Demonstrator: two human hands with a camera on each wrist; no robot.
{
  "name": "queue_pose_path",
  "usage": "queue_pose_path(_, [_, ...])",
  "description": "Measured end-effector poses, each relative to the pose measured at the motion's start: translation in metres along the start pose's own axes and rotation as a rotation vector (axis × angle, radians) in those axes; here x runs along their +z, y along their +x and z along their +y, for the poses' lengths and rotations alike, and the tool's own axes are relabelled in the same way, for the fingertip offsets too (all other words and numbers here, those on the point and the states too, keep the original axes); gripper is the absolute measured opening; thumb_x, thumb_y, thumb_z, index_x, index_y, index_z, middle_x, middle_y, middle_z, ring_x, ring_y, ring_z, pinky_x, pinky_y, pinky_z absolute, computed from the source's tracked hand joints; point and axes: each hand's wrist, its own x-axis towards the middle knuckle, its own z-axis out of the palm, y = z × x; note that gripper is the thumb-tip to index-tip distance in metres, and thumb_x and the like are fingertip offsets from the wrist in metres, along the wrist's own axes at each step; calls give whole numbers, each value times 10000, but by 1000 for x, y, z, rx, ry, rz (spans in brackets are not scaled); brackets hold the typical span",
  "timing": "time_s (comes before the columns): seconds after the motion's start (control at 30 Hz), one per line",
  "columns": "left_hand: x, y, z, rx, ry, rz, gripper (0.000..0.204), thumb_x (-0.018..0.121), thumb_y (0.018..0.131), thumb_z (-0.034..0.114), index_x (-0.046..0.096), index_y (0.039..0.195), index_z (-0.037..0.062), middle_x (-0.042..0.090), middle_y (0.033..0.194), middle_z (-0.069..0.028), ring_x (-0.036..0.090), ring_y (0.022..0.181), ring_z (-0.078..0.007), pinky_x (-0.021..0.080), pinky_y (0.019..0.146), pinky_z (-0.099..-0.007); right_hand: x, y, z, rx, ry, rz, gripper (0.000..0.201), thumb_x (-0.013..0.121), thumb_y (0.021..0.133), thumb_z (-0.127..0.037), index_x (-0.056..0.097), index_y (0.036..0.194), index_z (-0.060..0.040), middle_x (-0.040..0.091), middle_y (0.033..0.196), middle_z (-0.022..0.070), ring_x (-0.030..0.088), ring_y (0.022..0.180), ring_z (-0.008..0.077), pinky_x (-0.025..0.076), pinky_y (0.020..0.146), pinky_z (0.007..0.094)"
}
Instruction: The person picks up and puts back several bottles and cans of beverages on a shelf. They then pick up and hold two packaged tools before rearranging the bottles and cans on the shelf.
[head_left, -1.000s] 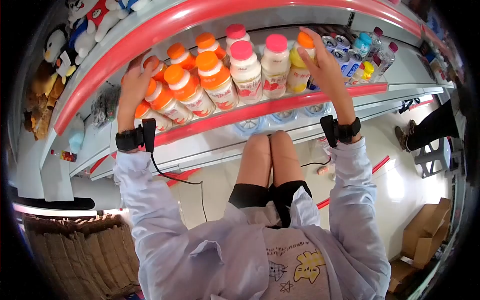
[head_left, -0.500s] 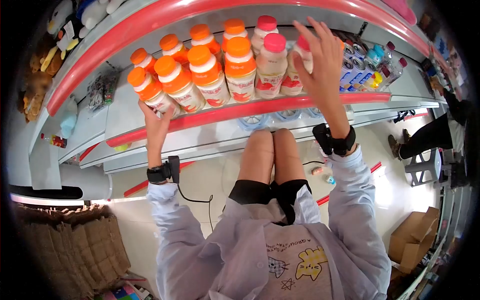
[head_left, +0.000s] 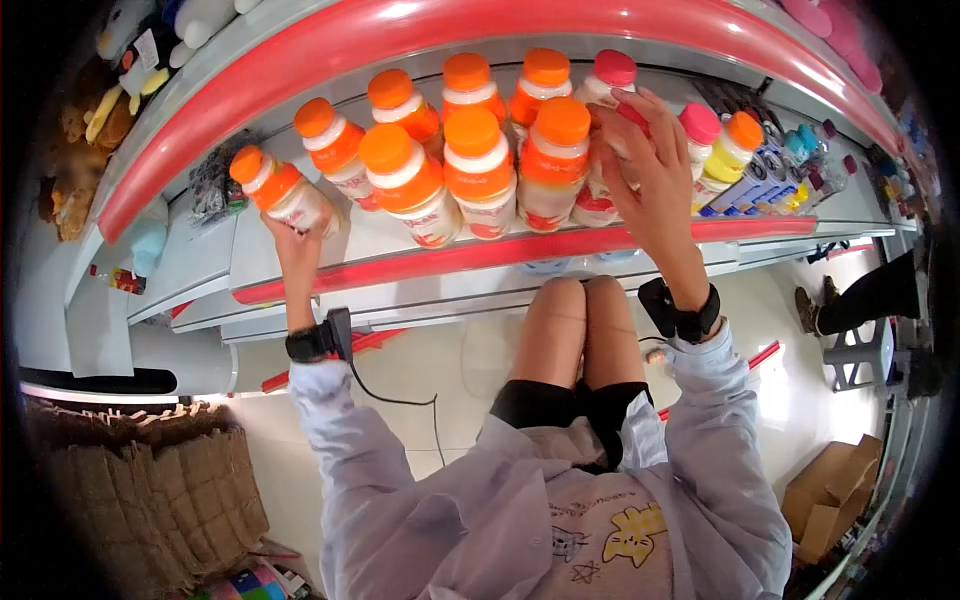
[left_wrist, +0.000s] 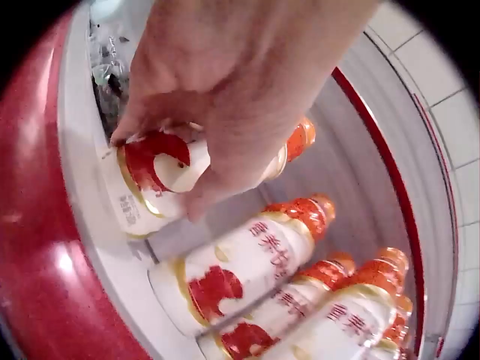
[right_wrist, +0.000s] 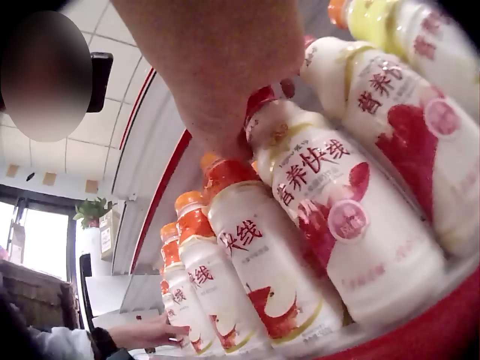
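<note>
At the shelf's left end, my left hand grips an orange-capped milk drink bottle, which leans left in the head view. The left wrist view shows fingers and thumb around its label, with a gap to the neighbouring bottle. My right hand holds a pink-capped bottle near its cap, thumb on the left and fingers curving over the far side. Between my hands stand several orange-capped bottles in two rows. Another pink-capped bottle stands behind the held one.
Right of my right hand are a pink-capped bottle, a yellow bottle with an orange cap and several cans. A red shelf edge runs in front, and another red edge arches above. Packets lie at left.
My left hand has taken hold of the end orange-capped bottle and shifted it left, apart from the others. My right hand has closed around the pink-capped bottle's top. The head view has shifted.
</note>
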Motion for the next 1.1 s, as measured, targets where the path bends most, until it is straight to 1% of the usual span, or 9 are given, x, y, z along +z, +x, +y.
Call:
queue_pose_path(0.07, [-3, 27, -21, 80, -10, -46, 799, 748, 749, 38, 212, 1342, 45, 475, 1212, -108, 531, 1080, -203, 462, 915, -336, 3, 2, -3, -2, -8, 56, 367, 629, 764, -58, 630, 1121, -144, 557, 1220, 67, 499, 1179, 318, 423, 967, 411])
queue_pose_path(0.17, [8, 59, -33, 24, -46, -118, 820, 740, 731, -19, 199, 1344, 41, 446, 1253, -113, 514, 1104, -196, 461, 922, -330, 8, 2, -2, -15, -22, 99, 341, 630, 770, -54, 639, 1101, -138, 560, 1204, 74, 502, 1170, 324, 427, 960, 414])
queue_pose_path(0.2, [14, 64, -29, 89, -40, -126, 823, 723, 720, -52, 198, 1347, 39, 435, 1268, -110, 501, 1121, -199, 463, 914, -323, 9, 2, -3, -18, -24, 100, 339, 631, 767, -52, 641, 1096, -135, 561, 1198, 75, 502, 1167, 326, 427, 959, 415])
queue_pose_path(0.3, [22, 70, -14, -77, -68, -191, 838, 696, 707, -91, 186, 1359, 36, 421, 1292, -114, 495, 1137, -215, 459, 921, -331, 7, 2, -3, -22, -16, 98, 337, 634, 759, -47, 644, 1085, -128, 558, 1186, 76, 500, 1161, 332, 428, 958, 417])
queue_pose_path(0.4, [21, 62, -11, -87, -132, -184, 844, 689, 709, -76, 178, 1371, 35, 424, 1295, -116, 490, 1148, -222, 459, 918, -329, 8, 1, 2, -22, 12, 87, 339, 633, 755, -47, 642, 1085, -125, 548, 1191, 74, 493, 1161, 333, 428, 958, 419])
queue_pose_path(0.53, [-9, 50, -27, 97, 40, -256, 800, 704, 759, 13, 191, 1372, 48, 451, 1273, -121, 512, 1130, -210, 464, 909, -320, 4, 1, 2, -43, 16, 70, 339, 628, 759, -49, 640, 1089, -127, 529, 1216, 73, 484, 1166, 329, 421, 963, 422])
queue_pose_path(0.67, [-34, 0, 14, -152, 35, -244, 729, 766, 795, 132, 276, 1328, 47, 500, 1225, -106, 534, 1100, -195, 438, 957, -329, 6, -2, 1, -32, 32, 96, 330, 620, 770, -44, 639, 1090, -126, 522, 1222, 72, 480, 1166, 326, 414, 970, 422])
queue_pose_path(0.9, [-37, -27, 14, -58, 28, -183, 733, 766, 792, 127, 285, 1338, 36, 502, 1227, -107, 529, 1101, -189, 436, 958, -330, 12, -3, 3, -54, 29, 140, 331, 621, 771, -50, 639, 1093, -121, 525, 1214, 70, 475, 1175, 319, 407, 975, 425])
queue_pose_path(1.1, [-20, -31, 17, -91, -50, -122, 790, 777, 769, 99, 260, 1362, 36, 494, 1240, -111, 528, 1104, -197, 442, 950, -331, 11, -5, 3, -38, 22, 134, 340, 618, 761, -54, 640, 1094, -119, 521, 1231, 61, 470, 1187, 315, 404, 985, 421])
